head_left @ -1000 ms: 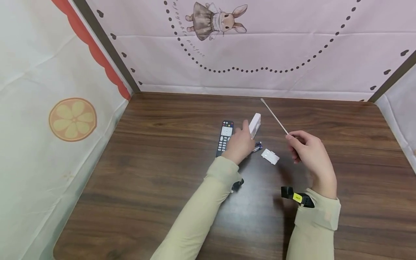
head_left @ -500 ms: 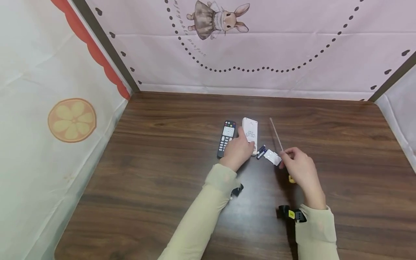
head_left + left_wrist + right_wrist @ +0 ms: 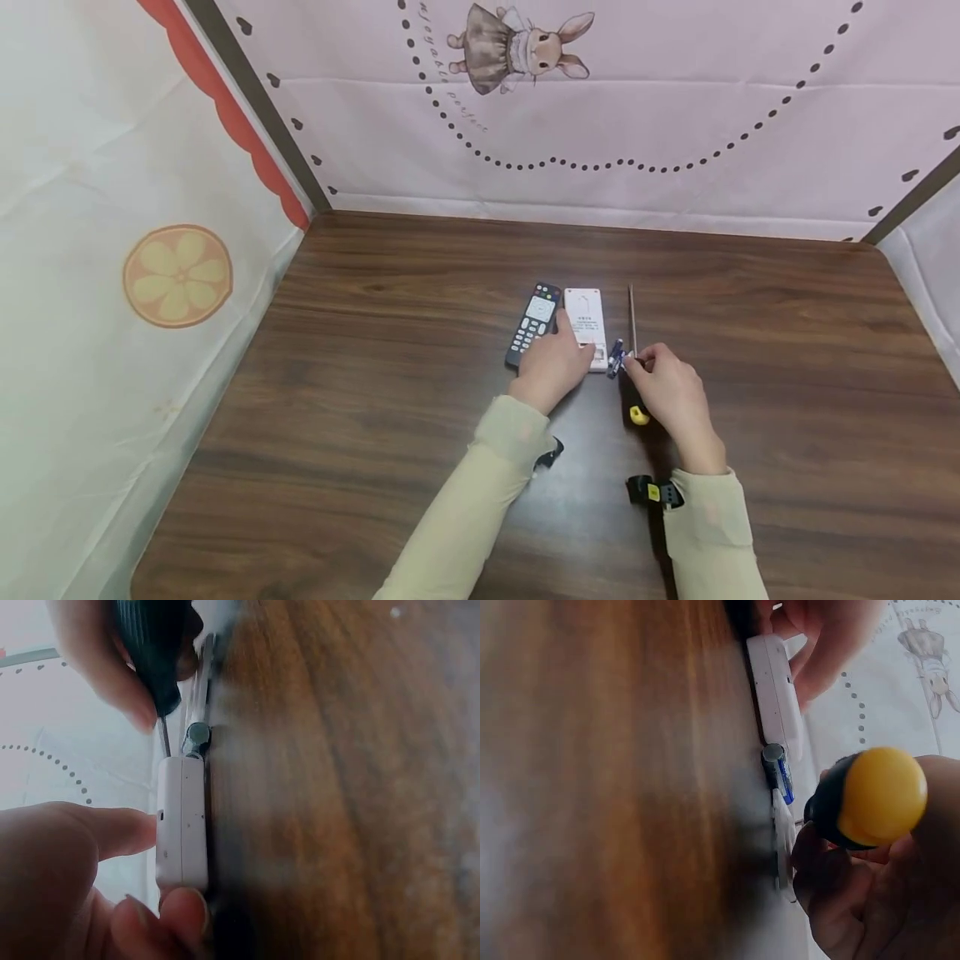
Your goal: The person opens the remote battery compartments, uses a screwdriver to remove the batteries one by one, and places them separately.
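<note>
My left hand [image 3: 551, 367] grips a white remote control [image 3: 584, 317] that lies back side up on the table, its battery bay showing at the near end. My right hand [image 3: 671, 392] holds a screwdriver [image 3: 632, 317] by its dark handle with a yellow end, shaft pointing toward the far side. Small blue-and-silver batteries [image 3: 615, 360] lie between the white remote and the right hand. A white battery cover [image 3: 783, 840] sits below the right hand in the right wrist view; from the head it is mostly hidden. Where the screwdriver's tip ends relative to the remote is unclear.
Left of the white remote, close to my left hand, lies a black remote control [image 3: 525, 333] with its buttons up. The brown wooden table [image 3: 337, 417] ends at a pink printed cloth [image 3: 525, 187] behind and a white cloth [image 3: 90, 375] on the left.
My left hand has lowered the white remote from a raised, edge-on position to lie flat. My right hand has moved left with the screwdriver, over the battery cover. The black remote now lies more slanted.
</note>
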A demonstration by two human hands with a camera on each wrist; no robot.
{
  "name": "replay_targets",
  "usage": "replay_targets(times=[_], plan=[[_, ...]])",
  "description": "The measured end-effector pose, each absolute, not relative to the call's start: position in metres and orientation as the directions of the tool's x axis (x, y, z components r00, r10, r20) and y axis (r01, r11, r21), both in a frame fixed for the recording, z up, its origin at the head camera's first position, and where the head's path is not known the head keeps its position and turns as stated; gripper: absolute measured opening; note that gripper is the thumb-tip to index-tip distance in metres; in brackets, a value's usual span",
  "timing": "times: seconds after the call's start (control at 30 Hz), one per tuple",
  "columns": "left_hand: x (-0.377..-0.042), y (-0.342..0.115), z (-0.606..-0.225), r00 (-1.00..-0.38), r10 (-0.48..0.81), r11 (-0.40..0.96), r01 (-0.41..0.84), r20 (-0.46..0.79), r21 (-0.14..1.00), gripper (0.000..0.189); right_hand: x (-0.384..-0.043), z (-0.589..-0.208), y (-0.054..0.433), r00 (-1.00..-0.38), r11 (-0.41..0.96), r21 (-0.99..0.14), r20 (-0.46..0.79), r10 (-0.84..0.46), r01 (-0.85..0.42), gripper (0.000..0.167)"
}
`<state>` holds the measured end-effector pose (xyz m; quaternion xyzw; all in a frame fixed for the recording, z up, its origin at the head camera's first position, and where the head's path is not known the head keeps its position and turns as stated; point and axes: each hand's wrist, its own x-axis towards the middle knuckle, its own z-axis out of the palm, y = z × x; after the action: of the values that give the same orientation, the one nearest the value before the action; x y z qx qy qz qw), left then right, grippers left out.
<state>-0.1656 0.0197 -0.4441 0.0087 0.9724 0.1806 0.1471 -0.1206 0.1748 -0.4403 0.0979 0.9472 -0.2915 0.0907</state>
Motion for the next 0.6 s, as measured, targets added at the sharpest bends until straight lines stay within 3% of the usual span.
replay_targets(times=[0.43,0.6], plan=[[-0.156,0.016,-0.448,-0.957,0.113,0.920,-0.001,-0.268,0.393,0.069,-0.134,-0.445,0.180,-0.957,0.844,-0.486,-0.272,0.102,0.228,0.033],[-0.161,0.007,-0.435,-0.976,0.114,0.908,0.027,-0.185,0.417,0.072,-0.141,-0.438,0.180,-0.958,0.857,-0.478,-0.280,0.058,0.191,0.033]])
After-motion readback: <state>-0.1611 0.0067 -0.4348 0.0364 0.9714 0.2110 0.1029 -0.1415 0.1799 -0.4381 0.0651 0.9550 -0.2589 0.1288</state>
